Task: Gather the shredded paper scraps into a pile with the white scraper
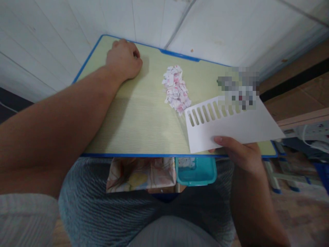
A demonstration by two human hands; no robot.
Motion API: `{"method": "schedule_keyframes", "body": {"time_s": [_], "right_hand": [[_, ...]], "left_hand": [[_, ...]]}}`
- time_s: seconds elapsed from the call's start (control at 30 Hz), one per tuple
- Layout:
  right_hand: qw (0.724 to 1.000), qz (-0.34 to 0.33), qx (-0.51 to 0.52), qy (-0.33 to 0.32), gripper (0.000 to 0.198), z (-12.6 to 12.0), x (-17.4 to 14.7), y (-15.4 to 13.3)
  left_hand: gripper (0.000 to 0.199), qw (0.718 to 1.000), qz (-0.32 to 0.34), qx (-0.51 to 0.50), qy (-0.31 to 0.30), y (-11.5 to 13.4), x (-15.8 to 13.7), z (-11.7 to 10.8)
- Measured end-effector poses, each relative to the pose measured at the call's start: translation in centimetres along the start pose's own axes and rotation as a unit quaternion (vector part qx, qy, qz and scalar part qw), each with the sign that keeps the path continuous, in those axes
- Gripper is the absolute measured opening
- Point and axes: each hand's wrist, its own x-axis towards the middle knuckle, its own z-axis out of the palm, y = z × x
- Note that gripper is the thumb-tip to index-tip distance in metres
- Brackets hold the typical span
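My right hand (pixel 241 152) pinches the lower edge of a white card (pixel 231 127) with a row of long rounded slots cut along its upper side. The thumb lies on top and the fingers are mostly underneath. Just left of the card, a heap of small torn paper scraps (pixel 177 89), white with pink marks, lies on the pale yellow tabletop (pixel 144 120). The card's left corner almost meets the heap's lower end. At the far left of the table my left hand (pixel 124 59) rests as a loose fist, with a gap by the thumb and nothing visible in it.
The small table has a blue rim (pixel 154 155). A pixelated patch (pixel 239 87) covers something at the back right. Below the front edge are a turquoise plastic container (pixel 196 175) and a patterned cloth or bag (pixel 141 175). A white panelled wall (pixel 144 20) stands behind.
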Motion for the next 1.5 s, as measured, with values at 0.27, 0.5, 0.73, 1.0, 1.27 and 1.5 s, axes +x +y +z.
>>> {"method": "schedule_keyframes", "body": {"time_s": [0.27, 0.5, 0.73, 1.0, 1.27, 1.5], "right_hand": [[0.999, -0.022, -0.028, -0.005, 0.025, 2.1, -0.8, -1.8], [1.000, 0.015, 0.016, -0.009, 0.021, 4.8, -1.0, -1.8], [0.999, 0.030, 0.016, -0.010, 0.022, 4.7, -1.6, -2.4], [0.999, 0.009, 0.035, 0.009, 0.023, 5.1, -1.3, -2.7], [1.000, -0.004, -0.003, -0.002, 0.031, 4.9, -1.1, -2.5], [1.000, 0.018, -0.008, -0.009, 0.028, 4.9, -1.2, -2.4]], "left_hand": [[0.041, 0.999, -0.008, -0.030, -0.010, 0.4, -0.4, 0.0], [0.038, 0.999, 0.021, 0.029, 0.001, 1.0, -0.5, -0.1], [0.037, 0.999, 0.022, 0.032, 0.002, 1.1, -0.4, -0.1], [0.036, 0.999, 0.017, 0.028, -0.002, 1.2, -0.6, 0.0], [0.035, 1.000, 0.016, 0.017, 0.003, 1.0, -0.4, 0.0], [0.036, 0.999, 0.016, 0.028, -0.002, 1.1, -0.4, 0.0]]}}
